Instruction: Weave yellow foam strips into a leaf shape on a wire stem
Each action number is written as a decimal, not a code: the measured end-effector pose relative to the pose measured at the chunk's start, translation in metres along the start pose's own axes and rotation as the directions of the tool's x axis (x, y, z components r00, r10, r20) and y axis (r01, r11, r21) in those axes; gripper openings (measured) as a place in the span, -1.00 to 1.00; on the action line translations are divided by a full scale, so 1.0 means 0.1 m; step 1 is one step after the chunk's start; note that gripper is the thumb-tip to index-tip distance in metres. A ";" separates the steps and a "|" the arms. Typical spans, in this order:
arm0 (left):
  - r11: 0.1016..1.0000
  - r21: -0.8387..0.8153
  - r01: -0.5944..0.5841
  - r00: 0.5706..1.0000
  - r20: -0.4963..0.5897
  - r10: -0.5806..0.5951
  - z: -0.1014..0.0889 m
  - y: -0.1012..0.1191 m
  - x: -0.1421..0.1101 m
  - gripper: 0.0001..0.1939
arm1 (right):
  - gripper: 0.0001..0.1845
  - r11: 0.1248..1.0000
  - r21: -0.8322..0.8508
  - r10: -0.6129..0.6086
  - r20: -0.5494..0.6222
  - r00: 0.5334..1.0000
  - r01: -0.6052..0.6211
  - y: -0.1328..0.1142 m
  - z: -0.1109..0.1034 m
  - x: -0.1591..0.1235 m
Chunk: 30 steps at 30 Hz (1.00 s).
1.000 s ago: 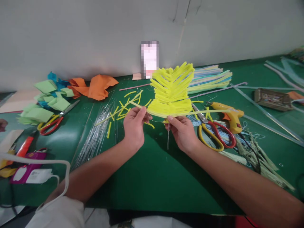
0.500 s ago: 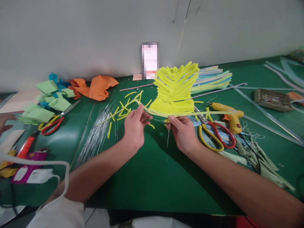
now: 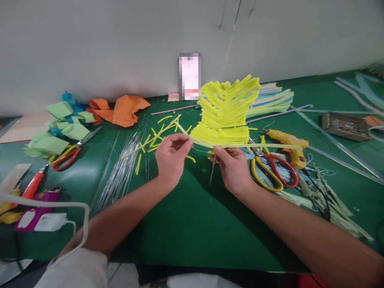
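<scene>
A bright yellow leaf-like piece (image 3: 226, 108) made of fuzzy pipe cleaners stands above the table in front of me. My right hand (image 3: 232, 164) is closed around its lower edge, and thin wires hang below the fingers. Across the lower edge lies a pale yellow pipe cleaner (image 3: 270, 146), its long end reaching right past my right hand. At the left, the thumb and fingertips of my left hand (image 3: 172, 158) pinch this pipe cleaner near the piece's left edge. A short end of it sticks up beyond the fingers.
Cut yellow bits (image 3: 156, 136) and thin wires (image 3: 120, 172) lie left. Scissors (image 3: 274, 172) and a yellow glue gun (image 3: 288, 144) are right. Coloured pipe cleaners (image 3: 270, 98) lie behind. A phone (image 3: 190, 76) leans on the wall. Paper (image 3: 129, 112) and more scissors (image 3: 72, 154) are left.
My left hand has closed in on the pale yellow pipe cleaner by the piece's left edge. The yellow piece has shifted slightly right. Another hand at the far left has gone from view.
</scene>
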<state>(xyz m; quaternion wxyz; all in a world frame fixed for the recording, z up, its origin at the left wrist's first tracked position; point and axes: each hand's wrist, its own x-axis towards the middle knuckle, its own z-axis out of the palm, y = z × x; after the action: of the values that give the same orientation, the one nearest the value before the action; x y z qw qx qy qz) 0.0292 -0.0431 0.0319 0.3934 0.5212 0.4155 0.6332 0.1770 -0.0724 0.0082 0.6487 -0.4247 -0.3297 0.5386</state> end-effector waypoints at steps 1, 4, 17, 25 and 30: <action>0.999 -0.029 0.025 1.000 -0.010 -0.025 0.00 -0.01 0.00 -0.84 | -0.83 1.000 -0.004 -0.003 0.003 1.000 0.003 0.01 0.00 0.00; 0.986 -0.123 0.111 0.993 -0.014 -0.114 0.02 -0.03 0.01 -0.81 | -0.81 1.000 -0.008 -0.010 0.013 1.000 0.010 0.03 -0.01 -0.01; 0.908 -0.277 0.316 0.941 -0.029 -0.336 0.08 0.08 0.00 -0.77 | -0.82 0.999 -0.047 -0.025 0.003 1.000 0.026 0.06 -0.02 -0.03; 0.962 -0.205 0.180 0.983 -0.002 -0.184 0.02 -0.02 0.02 -0.88 | -0.80 0.998 -0.059 -0.015 0.013 1.000 0.016 0.06 -0.02 -0.03; 0.973 -0.202 0.114 0.993 0.031 -0.110 0.00 -0.06 0.01 -0.86 | -0.80 0.999 -0.051 -0.006 0.020 1.000 0.007 0.05 -0.02 -0.03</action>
<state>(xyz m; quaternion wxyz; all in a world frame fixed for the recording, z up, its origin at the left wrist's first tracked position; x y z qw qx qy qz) 0.0291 -0.0399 0.0266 0.4838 0.4602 0.3732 0.6441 0.1759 -0.0756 0.0029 0.6361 -0.4349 -0.3511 0.5320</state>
